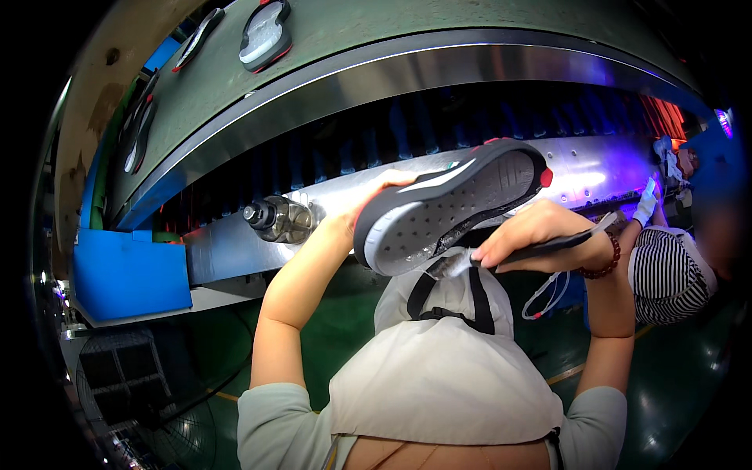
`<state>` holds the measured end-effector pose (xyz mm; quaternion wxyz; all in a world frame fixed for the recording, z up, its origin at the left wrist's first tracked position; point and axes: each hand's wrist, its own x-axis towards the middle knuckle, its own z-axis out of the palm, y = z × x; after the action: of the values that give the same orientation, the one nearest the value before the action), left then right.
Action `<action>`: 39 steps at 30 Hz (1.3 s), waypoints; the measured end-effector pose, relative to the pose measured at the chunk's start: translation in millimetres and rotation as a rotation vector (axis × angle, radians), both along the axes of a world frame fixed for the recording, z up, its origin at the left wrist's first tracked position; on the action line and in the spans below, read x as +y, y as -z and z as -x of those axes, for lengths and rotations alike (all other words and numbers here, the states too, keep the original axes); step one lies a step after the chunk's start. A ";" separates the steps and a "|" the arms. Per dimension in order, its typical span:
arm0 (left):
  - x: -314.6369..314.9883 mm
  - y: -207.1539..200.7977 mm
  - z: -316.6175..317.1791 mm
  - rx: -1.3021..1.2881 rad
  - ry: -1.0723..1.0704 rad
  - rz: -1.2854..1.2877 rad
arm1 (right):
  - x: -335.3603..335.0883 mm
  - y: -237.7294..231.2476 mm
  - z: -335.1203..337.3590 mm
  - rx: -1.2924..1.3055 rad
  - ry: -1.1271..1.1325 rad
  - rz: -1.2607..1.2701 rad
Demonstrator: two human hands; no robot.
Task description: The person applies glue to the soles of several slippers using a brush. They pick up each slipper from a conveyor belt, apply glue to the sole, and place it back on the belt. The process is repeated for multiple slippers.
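My left hand (376, 193) is closed on the far left edge of a shoe sole (435, 205), which is tilted up with its inner face toward me. The sole is black and grey with a pale sidewall band and red at its toe and rim; wet-looking shine shows on its inner face. My right hand (540, 232) grips a brush (539, 249) by its dark handle. Its whitish bristles are at the sole's near edge; whether they touch it I cannot tell. A string of dark red beads circles my right wrist.
Beyond a metal rim, a green conveyor belt (345, 27) carries several soles, one grey-and-black (266, 35). A dark see-through bottle (283, 221) stands on the metal ledge (223, 251). A blue box (129, 274) is left; a person in stripes (670, 270) works at right. A fan (125, 380) stands lower left.
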<state>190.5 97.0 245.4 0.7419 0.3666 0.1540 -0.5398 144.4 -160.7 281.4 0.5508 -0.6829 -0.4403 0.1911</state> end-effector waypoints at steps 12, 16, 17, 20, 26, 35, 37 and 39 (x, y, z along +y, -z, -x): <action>12.4 -9.7 6.6 -0.106 -0.128 -0.188 | -14.3 17.0 11.7 -0.081 0.344 -0.057; 24.7 -11.0 10.7 -0.120 -0.159 -0.199 | -12.1 11.2 27.7 -0.066 0.217 0.036; 27.6 -12.2 12.5 -0.121 -0.165 -0.203 | -12.4 8.4 29.9 -0.034 0.210 0.014; 34.3 -14.2 13.6 -0.138 -0.185 -0.211 | -20.3 14.3 24.7 -0.069 0.451 -0.079; 34.6 -11.3 13.5 -0.156 -0.192 -0.207 | -21.3 8.2 34.4 -0.083 0.348 0.004; 32.1 -10.0 13.7 -0.177 -0.195 -0.218 | -30.7 9.2 35.3 -0.071 0.387 -0.016; 30.2 -8.1 12.1 -0.181 -0.190 -0.212 | -34.4 16.9 33.6 -0.112 0.522 -0.005; 27.3 -8.9 2.8 -0.203 -0.183 -0.201 | -37.6 21.8 28.0 -0.144 0.554 0.040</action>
<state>187.7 124.3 254.2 0.7593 0.4762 0.1641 -0.4120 116.4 -198.3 259.6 0.5358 -0.7996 -0.2711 -0.0072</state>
